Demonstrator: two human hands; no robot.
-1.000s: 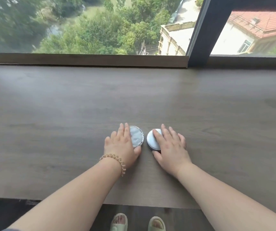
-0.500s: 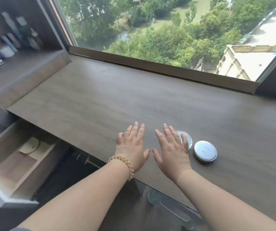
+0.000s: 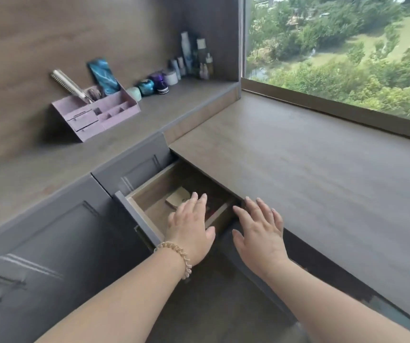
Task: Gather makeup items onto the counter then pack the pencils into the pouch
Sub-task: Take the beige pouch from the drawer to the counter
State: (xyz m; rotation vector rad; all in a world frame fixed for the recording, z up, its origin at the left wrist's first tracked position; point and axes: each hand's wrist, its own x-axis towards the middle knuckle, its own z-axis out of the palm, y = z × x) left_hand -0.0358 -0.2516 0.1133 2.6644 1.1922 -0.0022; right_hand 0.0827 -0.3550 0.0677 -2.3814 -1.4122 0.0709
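An open wooden drawer point(image 3: 147, 191) juts out under the left end of the counter point(image 3: 323, 174). Inside it lies a tan, flat item point(image 3: 178, 198), and a dark reddish item point(image 3: 211, 209) shows beside my fingers, too blurred to name. My left hand point(image 3: 190, 229), a coiled band on its wrist, hovers over the drawer with fingers straight, holding nothing. My right hand point(image 3: 259, 231) is spread flat at the drawer's right edge, below the counter's front edge, also holding nothing. No pencils or pouch are in view.
A raised side shelf point(image 3: 124, 134) on the left carries a lilac organizer point(image 3: 95, 112) with a brush point(image 3: 69, 86), small jars point(image 3: 147, 87) and tall bottles point(image 3: 196, 58) in the corner. Grey cabinet fronts point(image 3: 50, 248) run below it. A window point(image 3: 342, 50) borders the counter's far side.
My view has swung left from the counter to the open drawer. Both hands left the two round compacts, which are now out of view, and moved over to the drawer.
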